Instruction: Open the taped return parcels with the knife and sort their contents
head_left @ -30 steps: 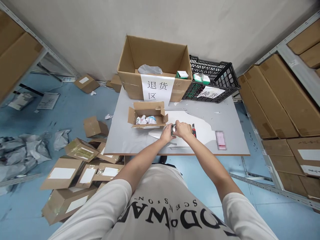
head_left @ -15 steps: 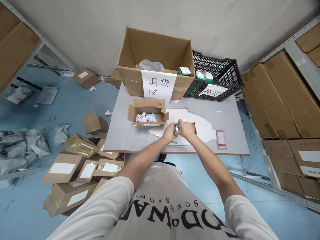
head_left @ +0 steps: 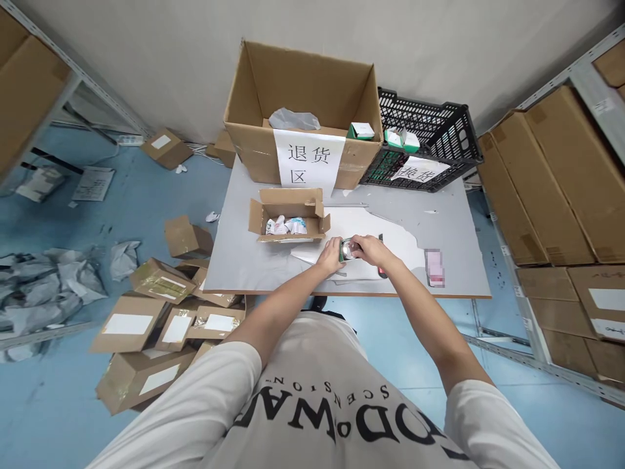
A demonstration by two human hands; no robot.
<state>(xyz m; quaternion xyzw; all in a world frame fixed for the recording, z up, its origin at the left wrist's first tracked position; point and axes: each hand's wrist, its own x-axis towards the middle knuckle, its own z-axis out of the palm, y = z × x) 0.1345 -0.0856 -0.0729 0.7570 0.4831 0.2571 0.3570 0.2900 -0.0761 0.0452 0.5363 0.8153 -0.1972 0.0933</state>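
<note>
My left hand point(head_left: 332, 255) is closed around the left end of a small green-edged box point(head_left: 341, 251) near the front of the table. A shiny, round silvery object point(head_left: 347, 249) shows at the box. My right hand point(head_left: 370, 250) has its fingers bent, with the fingertips gripping the right side of this round object. Under my right wrist lies a dark item with a red part point(head_left: 382, 270), mostly covered. White paper point(head_left: 400, 247) is spread beneath both hands. Behind my left hand stands an open small carton point(head_left: 290, 195) with crumpled printed paper point(head_left: 288, 226) inside.
At the table's back stand a large open carton point(head_left: 244, 153) with a paper sign and a black plastic crate point(head_left: 439, 111) holding small green-and-white boxes. A pink blurred item point(head_left: 434, 268) lies right. Cartons point(head_left: 127, 324) pile up on the floor at left; shelves of boxes flank the table.
My right hand has shifted right and lower, off the top of the small box, uncovering more of the shiny round object. My left hand stays at the box's left end.
</note>
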